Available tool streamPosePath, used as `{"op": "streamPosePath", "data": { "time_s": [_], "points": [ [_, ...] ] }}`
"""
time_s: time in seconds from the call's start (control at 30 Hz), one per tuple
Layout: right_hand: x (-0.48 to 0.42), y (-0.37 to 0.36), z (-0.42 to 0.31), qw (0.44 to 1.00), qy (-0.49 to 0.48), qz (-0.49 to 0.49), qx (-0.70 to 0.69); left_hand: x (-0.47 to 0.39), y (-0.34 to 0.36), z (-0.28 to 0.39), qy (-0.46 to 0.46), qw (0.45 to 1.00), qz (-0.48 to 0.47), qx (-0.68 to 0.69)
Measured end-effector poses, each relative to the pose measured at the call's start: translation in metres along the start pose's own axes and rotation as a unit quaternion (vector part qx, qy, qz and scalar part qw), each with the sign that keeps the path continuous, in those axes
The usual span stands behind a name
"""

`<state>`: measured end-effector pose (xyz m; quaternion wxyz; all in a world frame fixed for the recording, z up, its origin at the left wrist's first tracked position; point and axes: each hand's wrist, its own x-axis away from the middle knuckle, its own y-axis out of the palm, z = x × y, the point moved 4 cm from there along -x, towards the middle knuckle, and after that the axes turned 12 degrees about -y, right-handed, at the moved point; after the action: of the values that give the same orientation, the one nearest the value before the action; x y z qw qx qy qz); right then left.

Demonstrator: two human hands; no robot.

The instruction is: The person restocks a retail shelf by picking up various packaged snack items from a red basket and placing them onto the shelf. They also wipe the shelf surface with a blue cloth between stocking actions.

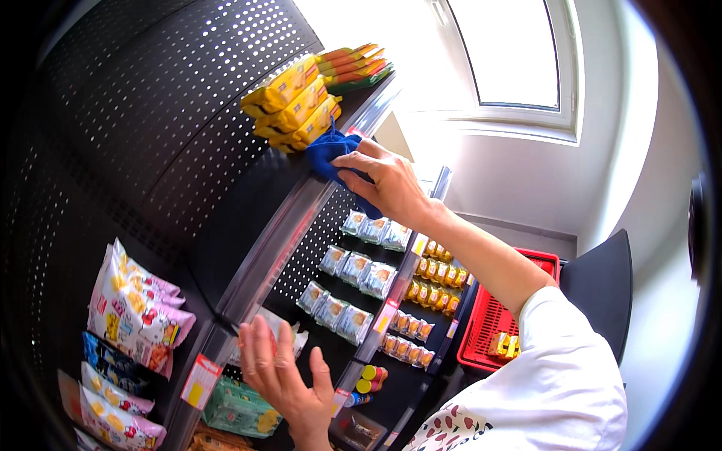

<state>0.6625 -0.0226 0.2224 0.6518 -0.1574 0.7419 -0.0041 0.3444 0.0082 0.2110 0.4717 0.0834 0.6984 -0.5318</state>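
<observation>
My right hand [389, 180] grips a bunched blue cloth [333, 155] at the front edge of the upper black shelf [242, 208]. The cloth is beside a stack of yellow biscuit packs [293, 104] and partly hangs over the clear price rail [271, 248]. Lower in the picture, my left hand [290, 372] is raised with its fingers apart, holding nothing. It hovers before the shelf front, near a red-and-white price tag [201, 381]. Behind its fingers a whitish pack is partly hidden.
Snack bags [135, 310] stand at the left of the upper shelf. Below are rows of small wrapped cakes [355, 270] and a green pack [237, 409]. A red basket [491, 321] with yellow packs sits by a black seat or panel [598, 293]. A window [513, 56] is beyond.
</observation>
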Motion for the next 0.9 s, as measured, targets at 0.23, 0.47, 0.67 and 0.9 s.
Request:
{"op": "streamPosePath", "data": {
  "time_s": [0.23, 0.47, 0.67, 0.9],
  "points": [
    [-0.003, -0.025, 0.078, 0.998, 0.054, 0.025, 0.038, -0.030, 0.021, 0.010, -0.054, 0.991, -0.007, -0.121],
    [-0.012, -0.045, 0.148, 0.990, 0.119, 0.028, 0.066, -0.034, 0.019, 0.010, -0.057, 0.992, 0.042, -0.108],
    [-0.016, -0.063, 0.209, 0.980, 0.172, 0.041, 0.095, -0.035, 0.026, 0.011, -0.055, 0.991, 0.050, -0.113],
    [-0.017, -0.075, 0.285, 0.963, 0.237, 0.071, 0.104, -0.036, 0.028, 0.013, -0.057, 0.988, 0.057, -0.133]
  ]
}}
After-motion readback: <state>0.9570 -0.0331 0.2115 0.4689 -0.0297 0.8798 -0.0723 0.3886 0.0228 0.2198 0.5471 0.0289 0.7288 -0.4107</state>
